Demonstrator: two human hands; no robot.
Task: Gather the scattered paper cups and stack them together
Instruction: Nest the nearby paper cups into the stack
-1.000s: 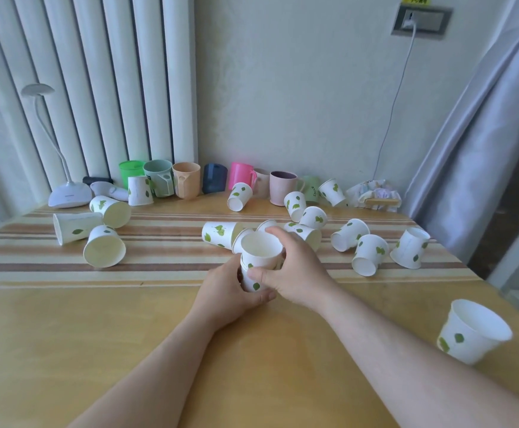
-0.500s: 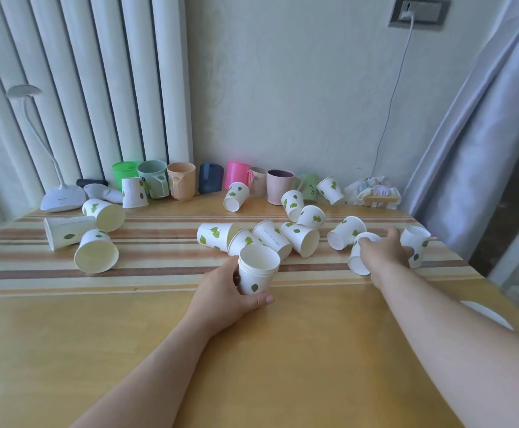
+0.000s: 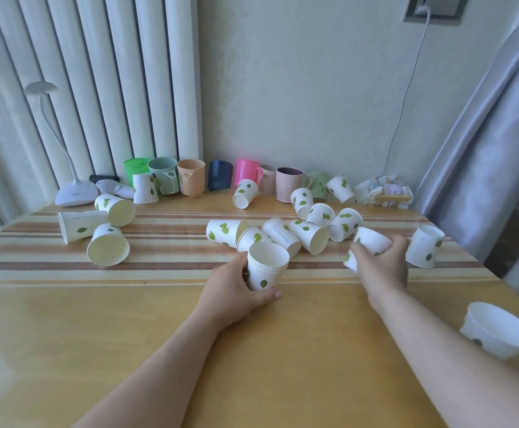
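Observation:
An upright stack of white paper cups with green leaves stands mid-table, and my left hand grips its lower part. To the right, my right hand holds a tipped single paper cup from above. Several more leaf-print cups lie on their sides behind the stack, and three lie at the left. One cup stands upright at the far right. Another sits near the table's right front edge.
A row of coloured plastic mugs lines the wall at the back. A white desk lamp stands at the back left. A crumpled packet lies at the back right, below a hanging cable. The curtain hangs by the table's right edge.
My right hand left the stack, reached right to a fallen cup, and now has lifted it off the table. My left hand stayed on the stack.

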